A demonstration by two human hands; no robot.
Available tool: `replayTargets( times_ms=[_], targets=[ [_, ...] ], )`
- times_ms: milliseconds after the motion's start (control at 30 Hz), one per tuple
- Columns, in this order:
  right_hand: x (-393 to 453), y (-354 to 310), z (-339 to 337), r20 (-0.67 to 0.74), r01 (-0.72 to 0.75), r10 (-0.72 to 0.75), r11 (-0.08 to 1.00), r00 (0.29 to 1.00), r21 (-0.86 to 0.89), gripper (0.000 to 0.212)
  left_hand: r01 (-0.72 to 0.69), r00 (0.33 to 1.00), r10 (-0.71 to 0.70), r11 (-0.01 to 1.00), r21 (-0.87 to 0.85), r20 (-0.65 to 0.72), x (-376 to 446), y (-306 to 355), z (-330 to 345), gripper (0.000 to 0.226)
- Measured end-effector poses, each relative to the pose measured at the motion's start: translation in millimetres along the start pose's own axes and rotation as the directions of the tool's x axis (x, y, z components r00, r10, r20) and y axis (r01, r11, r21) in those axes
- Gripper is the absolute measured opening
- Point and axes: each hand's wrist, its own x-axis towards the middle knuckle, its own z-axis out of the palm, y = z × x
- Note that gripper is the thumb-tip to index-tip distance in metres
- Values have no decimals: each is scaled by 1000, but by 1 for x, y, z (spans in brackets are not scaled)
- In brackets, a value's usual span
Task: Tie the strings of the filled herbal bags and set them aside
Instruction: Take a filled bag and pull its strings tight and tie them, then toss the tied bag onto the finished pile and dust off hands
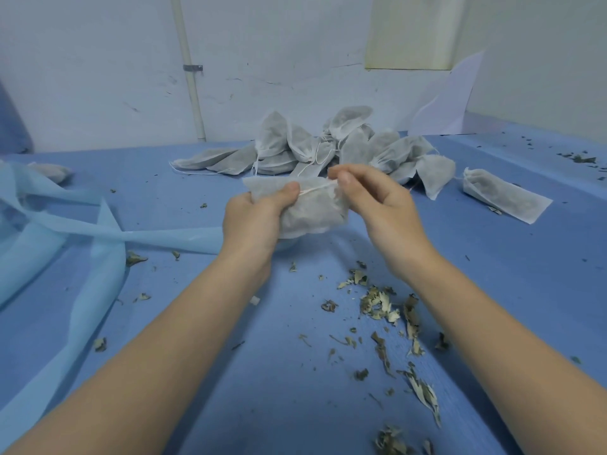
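Left hand grips bag; right hand pinches its string, before the bag pile

1. The bag your left hand grips looks like thin, matt, non-woven white cloth, translucent enough to show dark filling.
2. The string your right hand pinches reads as pale, thin cotton-like cord.
3. The pile of bags beyond has the same dull, fibrous fabric, softly wrinkled.
4. Your table cover is matt blue cloth with a fine texture.
5. The light-blue sheet on your left looks like smooth, semi-sheer plastic film with a slight sheen.
6. The scattered leaves are dry, crumbly and rough.
7. The wall is matt white, scuffed.
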Motion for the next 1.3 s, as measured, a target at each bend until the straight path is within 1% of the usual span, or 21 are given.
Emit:
replayTargets(
  times_ms=[33,67,100,133,167,200,267,333,433,500,567,600,667,733,800,900,967,1033,1100,1133,1300],
  targets=[
    [3,3,2,-21,-49,49,999,999,11,18,-7,998,7,1000,-8,-55,4,1,-4,15],
    [6,6,4,-29,-75,73,994,997,-83,21,-14,994,12,1000,-19,-108,9,2,-8,14],
    [9,11,5,-2,-77,79,963,997,-257,24,-19,988,13,999,-32,-157,13,3,-12,12],
    [12,16,7,61,-60,96,899,993,-434,26,-21,980,12,999,-45,-197,18,4,-17,13],
    [14,20,9,136,-36,132,833,982,-553,30,-23,974,8,998,-60,-228,22,5,-21,15],
    [17,23,12,205,-11,174,786,963,-618,38,-26,968,6,997,-76,-251,26,6,-25,19],
    [22,29,18,291,34,219,743,931,-668,57,-32,961,6,995,-92,-275,31,7,-30,27],
    [28,32,24,314,56,219,734,924,-677,69,-25,959,-5,994,-104,-283,35,8,-34,33],
    [36,36,33,342,81,201,750,918,-657,70,-13,961,-18,994,-111,-277,39,8,-35,34],
    [40,39,38,361,67,202,789,911,-610,58,-13,966,-9,996,-83,-258,40,7,-34,33],
    [42,41,42,326,14,210,821,922,-570,40,-15,971,5,999,-41,-238,40,6,-32,34],
    [41,41,44,300,-16,221,829,928,-559,40,-16,974,11,1000,-18,-226,41,6,-32,36],
    [40,45,49,256,-41,232,812,938,-582,50,-17,980,24,999,34,-199,41,4,-30,41],
    [37,47,55,217,-43,219,791,951,-610,59,-29,984,47,994,107,-170,40,2,-27,41],
    [34,47,59,201,-59,206,824,958,-564,67,-38,984,68,983,181,-162,39,-1,-25,40],
    [28,41,53,235,-130,270,868,934,-479,78,-22,981,60,979,204,-182,38,-3,-25,41],
    [23,38,41,273,-185,331,875,903,-447,79,-10,980,53,976,219,-192,38,-3,-27,45],
    [19,37,29,264,-195,327,884,908,-424,69,-9,978,59,970,242,-199,38,-4,-27,47],
    [16,35,25,211,-157,264,895,941,-418,51,-19,977,74,964,265,-199,38,-4,-26,47],
    [15,35,25,185,-143,237,899,954,-414,47,-26,977,84,960,280,-198,38,-5,-25,47],
    [15,38,31,107,-134,191,907,976,-399,40,-16,973,83,955,298,-214,38,-6,-28,50]
  ],
)
